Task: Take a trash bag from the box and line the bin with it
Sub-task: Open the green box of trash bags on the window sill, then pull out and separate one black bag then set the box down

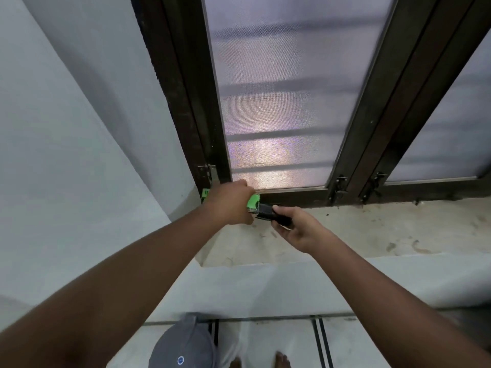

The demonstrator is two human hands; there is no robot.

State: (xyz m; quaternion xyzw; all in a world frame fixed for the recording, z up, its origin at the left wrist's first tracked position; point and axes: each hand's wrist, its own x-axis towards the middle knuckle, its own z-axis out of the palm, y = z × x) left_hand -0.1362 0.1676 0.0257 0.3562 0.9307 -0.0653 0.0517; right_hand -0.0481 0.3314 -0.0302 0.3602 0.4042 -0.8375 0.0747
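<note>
A small green box (253, 203) rests on the pale window sill (372, 235), close to the window's left corner. My left hand (231, 201) is wrapped over the top of the box and hides most of it. A black folded trash bag (265, 212) sticks out of the box's right end. My right hand (297, 229) pinches this black bag just to the right of the box. A grey bin (183, 346) with a round blue sticker stands on the floor below, at the bottom edge of the view.
A dark-framed window with frosted glass (287, 102) rises behind the sill, with latches (340, 187) at its base. A white wall (66, 155) closes in on the left. My bare feet (283, 359) stand on the tiled floor beside the bin.
</note>
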